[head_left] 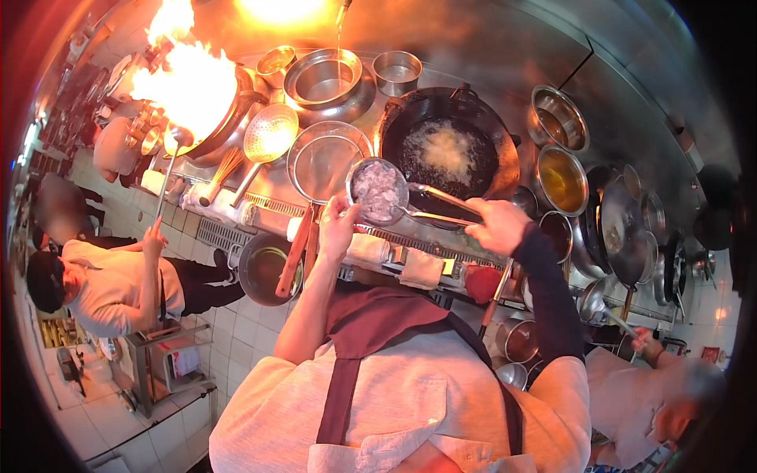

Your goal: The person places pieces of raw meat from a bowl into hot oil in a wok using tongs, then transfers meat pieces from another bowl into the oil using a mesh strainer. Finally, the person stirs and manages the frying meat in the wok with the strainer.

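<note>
Starting at the fingers: the left hand has its fingertips bunched close together at the edge of a small round metal bowl full of pale pinkish, lumpy, wet-looking pieces. Can't tell if they're pinching the rim or something tiny. The right hand is curled around two slim metal rods that run to the bowl; could be tongs or a split handle, hard to say.

The bowl sits in the air between a round wire-mesh strainer with a reddish wooden handle and a big blackened wok, where a pale golden clump bubbles in dark liquid. Past the strainer there's a perforated metal skimmer and a bristly tan brush.

Far left, bright orange flames wash out most of another wok, so its contents are hidden. A person in a black cap holds a long ladle there. Another person at lower right is partly cut off by the dark lens edge.
</note>
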`<act>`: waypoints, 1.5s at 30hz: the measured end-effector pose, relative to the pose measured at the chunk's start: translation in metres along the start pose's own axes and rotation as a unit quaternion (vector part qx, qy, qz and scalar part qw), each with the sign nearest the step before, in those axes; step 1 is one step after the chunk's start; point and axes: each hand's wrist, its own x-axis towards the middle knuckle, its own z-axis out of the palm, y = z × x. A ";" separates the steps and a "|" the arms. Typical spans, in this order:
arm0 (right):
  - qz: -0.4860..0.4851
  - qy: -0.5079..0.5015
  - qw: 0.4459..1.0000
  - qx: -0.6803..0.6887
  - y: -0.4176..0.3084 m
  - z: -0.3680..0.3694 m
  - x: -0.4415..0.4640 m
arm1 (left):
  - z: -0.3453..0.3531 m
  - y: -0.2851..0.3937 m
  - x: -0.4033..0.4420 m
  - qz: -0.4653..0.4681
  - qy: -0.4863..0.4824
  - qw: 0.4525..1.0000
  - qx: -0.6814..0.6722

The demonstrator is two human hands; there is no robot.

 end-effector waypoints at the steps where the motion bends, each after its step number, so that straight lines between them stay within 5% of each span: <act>1: 0.015 -0.019 1.000 -0.015 -0.001 0.012 0.011 | 0.003 0.002 -0.001 0.000 -0.012 1.000 0.000; 11: -0.014 0.028 0.997 0.072 0.013 -0.022 -0.028 | 0.012 -0.016 0.006 0.013 0.020 1.000 -0.011; 15: 0.054 0.045 0.990 0.120 0.028 -0.025 -0.043 | 0.008 -0.021 0.013 -0.031 0.045 0.998 -0.043; 21: 0.155 -0.004 0.986 0.054 0.102 0.063 0.001 | 0.006 -0.012 0.010 -0.035 0.000 0.998 -0.053; 24: 0.218 0.084 0.972 -0.004 0.094 0.064 -0.006 | 0.013 0.001 0.003 -0.020 -0.006 0.999 -0.027; 28: 0.079 0.071 0.991 0.083 0.029 0.009 -0.029 | 0.017 0.004 0.001 -0.004 -0.022 1.000 0.009; 30: 0.009 0.077 0.997 0.023 0.013 0.011 -0.029 | 0.022 0.007 -0.001 -0.008 -0.029 0.999 0.033; 45: 0.062 0.026 0.997 0.025 0.047 0.013 -0.022 | -0.004 -0.003 -0.001 -0.040 0.028 0.999 0.010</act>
